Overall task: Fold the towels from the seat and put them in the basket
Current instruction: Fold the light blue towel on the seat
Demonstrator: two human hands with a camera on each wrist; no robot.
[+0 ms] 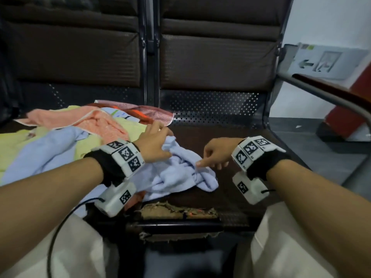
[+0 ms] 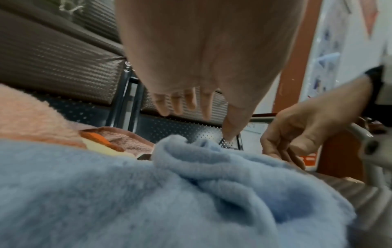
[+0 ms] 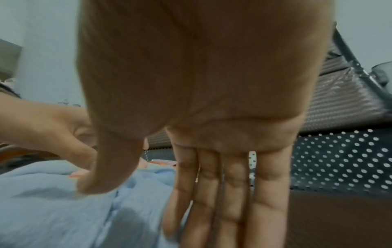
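Note:
A crumpled light blue towel (image 1: 180, 173) (image 2: 148, 201) (image 3: 53, 209) lies on the dark brown seat (image 1: 241, 189). My left hand (image 1: 164, 141) (image 2: 203, 122) hovers over its far edge with straight fingers, the thumb tip touching the cloth. My right hand (image 1: 202, 159) (image 3: 148, 209) is at the towel's right side, thumb resting on the fabric and fingers pointing down, nothing pinched. A pile of towels covers the left seat: pink (image 1: 96, 121), yellow (image 1: 20, 145), another blue one (image 1: 40, 157) and a reddish patterned one (image 1: 150, 113). No basket is in view.
The seat's front edge is torn, with padding showing (image 1: 176, 211). A metal armrest (image 1: 331, 97) bounds the right side. Perforated metal (image 1: 210, 105) and padded backrests stand behind. A black cable (image 1: 60, 227) hangs from my left wrist. My legs are below the seat edge.

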